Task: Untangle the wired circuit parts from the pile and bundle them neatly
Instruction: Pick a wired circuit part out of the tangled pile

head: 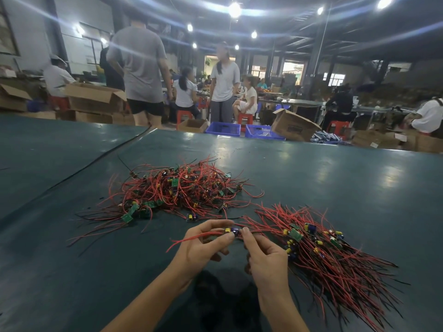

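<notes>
A black cable [96, 161] lies across the dark green desk [311, 176]. Beyond its far edge stand two blue crates [224, 129], open cardboard boxes [293, 125], red stools [247, 119] and people [141, 65] under ceiling lamps [234, 9].

a dark green table [335, 178] with a glossy top carries a tangled pile [182, 190] of red and black wires with small green circuit boards, lying near its middle. just right of it and nearer lies an aligned bundle [321, 250] of the same parts, wires fanned out. a thin dark line [96, 161], cable or seam, crosses the left side.
</notes>
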Motion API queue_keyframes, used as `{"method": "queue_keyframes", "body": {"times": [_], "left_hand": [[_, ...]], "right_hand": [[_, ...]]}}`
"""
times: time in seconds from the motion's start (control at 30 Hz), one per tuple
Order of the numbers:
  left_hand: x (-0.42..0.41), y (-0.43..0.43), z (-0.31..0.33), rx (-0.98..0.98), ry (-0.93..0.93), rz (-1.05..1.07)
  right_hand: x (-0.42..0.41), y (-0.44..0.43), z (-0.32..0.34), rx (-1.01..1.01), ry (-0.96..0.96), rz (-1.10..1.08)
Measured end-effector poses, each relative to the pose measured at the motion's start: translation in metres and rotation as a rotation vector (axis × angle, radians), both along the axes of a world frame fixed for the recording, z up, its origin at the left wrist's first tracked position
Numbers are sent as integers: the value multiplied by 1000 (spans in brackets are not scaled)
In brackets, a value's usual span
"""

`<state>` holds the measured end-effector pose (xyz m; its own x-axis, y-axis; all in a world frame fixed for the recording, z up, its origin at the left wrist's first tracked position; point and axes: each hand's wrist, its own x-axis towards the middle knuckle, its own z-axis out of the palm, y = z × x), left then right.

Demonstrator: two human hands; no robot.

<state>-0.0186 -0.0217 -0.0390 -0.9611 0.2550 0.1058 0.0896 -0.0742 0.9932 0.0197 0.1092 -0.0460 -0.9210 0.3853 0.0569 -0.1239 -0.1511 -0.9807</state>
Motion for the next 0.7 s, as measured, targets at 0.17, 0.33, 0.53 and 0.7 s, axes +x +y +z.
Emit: {"method": "queue_keyframes", "body": {"times": [0.17, 0.33, 0.53, 0.7], "left_hand": [[5, 5, 7, 61, -201, -63], [6, 5, 1, 55, -147, -109], [4, 7, -5, -55, -24, -51], [-1, 5, -9, -100, 56, -38]], "right_hand": [[0, -1, 1, -8, 7, 65], [2, -3, 3, 49, -24, 16], [3, -5, 2, 19, -49, 12], [2, -4, 3, -57, -111, 29]]}}
